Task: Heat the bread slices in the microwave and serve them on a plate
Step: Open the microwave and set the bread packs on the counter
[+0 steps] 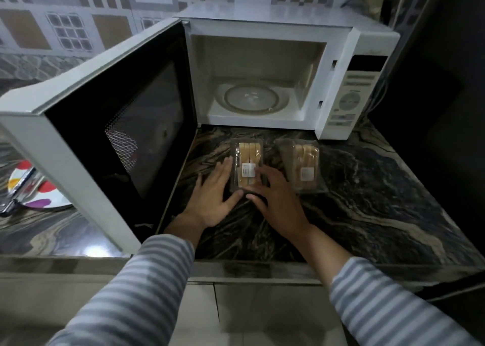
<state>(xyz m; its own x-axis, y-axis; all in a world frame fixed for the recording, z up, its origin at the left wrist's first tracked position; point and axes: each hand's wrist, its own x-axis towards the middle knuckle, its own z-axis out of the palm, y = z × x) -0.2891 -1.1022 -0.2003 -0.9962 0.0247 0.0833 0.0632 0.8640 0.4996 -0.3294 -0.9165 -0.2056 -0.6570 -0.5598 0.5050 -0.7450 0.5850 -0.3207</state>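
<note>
Dark marbled stone surface (367,188) carries a white microwave (288,65), door swung open, two clear packs of bread slices (248,162) (305,167) side by side in front, and a colourful plate (39,201) far left.

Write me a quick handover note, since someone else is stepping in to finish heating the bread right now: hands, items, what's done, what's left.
Left hand: open, fingers against the left edge of the near bread pack.
Right hand: open, fingers resting on that pack's right side; not lifted.
Second bread pack: on the counter just to the right, untouched.
Microwave: door swung fully open, turntable bare.
Plate: colourful, on the counter left of the door, partly hidden.
Done: door opened.
Left: unpack slices, load, heat, serve on the plate.
</note>
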